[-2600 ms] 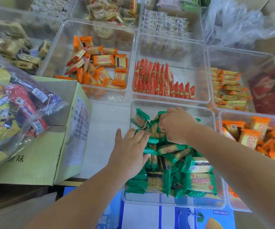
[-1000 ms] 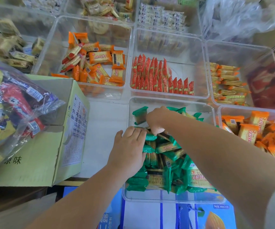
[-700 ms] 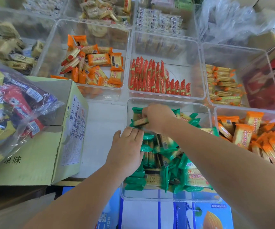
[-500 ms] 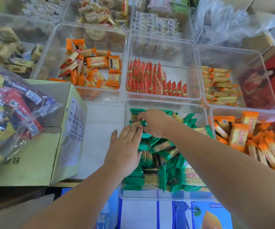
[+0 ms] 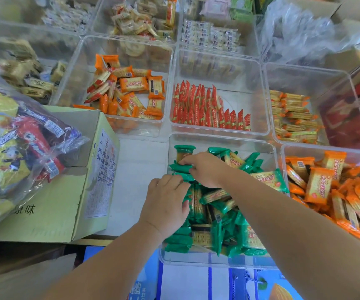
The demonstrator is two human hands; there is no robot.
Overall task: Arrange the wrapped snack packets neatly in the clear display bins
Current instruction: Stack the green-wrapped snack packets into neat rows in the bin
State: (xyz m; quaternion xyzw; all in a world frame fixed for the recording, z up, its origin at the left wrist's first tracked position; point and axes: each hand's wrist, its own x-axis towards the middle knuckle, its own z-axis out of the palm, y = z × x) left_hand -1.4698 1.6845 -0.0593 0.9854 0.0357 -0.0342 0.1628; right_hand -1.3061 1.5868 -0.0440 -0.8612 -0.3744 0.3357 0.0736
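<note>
Left hand is curling over green packets in near clear bin; right hand is pinching one packet.

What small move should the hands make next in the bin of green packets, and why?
Probably the right hand should set its green packet upright into the row along the bin's left wall, which the left hand holds; other packets lie jumbled.

The green snack packets carry yellow panels with red print. The orange snack packets show a similar yellow panel. The red snack packets are red throughout. The display bins are clear. The cardboard box is pale yellow-green with black print. The bench is white.
</note>
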